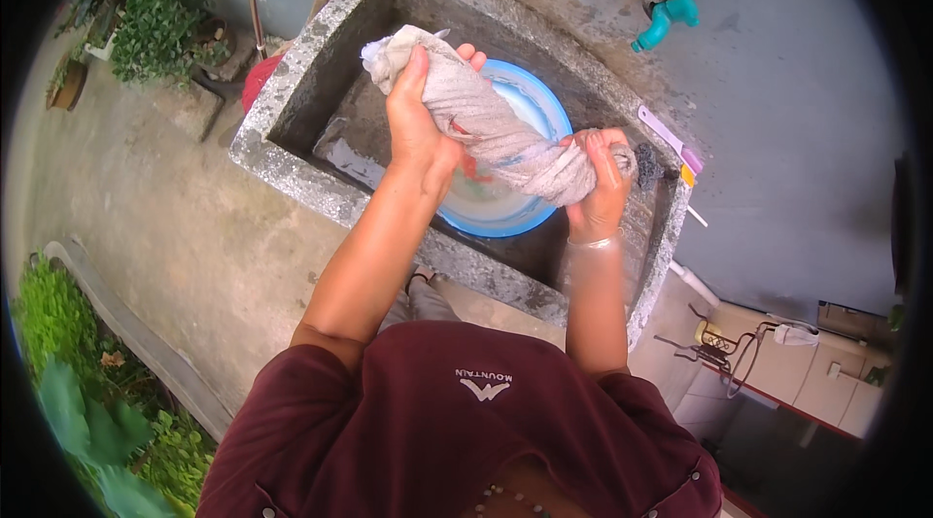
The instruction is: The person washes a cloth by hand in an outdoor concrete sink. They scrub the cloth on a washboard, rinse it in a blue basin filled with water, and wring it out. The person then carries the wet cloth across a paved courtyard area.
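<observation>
A twisted, wet-looking pale cloth with a few red and blue marks stretches between my two hands. My left hand grips its upper end, thumb on top and fingertips showing on the far side. Around the lower right end, my right hand is closed, with a bunched tip sticking out past the fingers. Below the cloth, a blue basin holds cloudy water and sits inside a concrete sink. The cloth hides part of the basin.
A teal tap juts from the wall above the sink. On the right rim lies a purple-handled brush, with a dark scrubber nearby. Potted plants stand at upper left; a wire rack is at right.
</observation>
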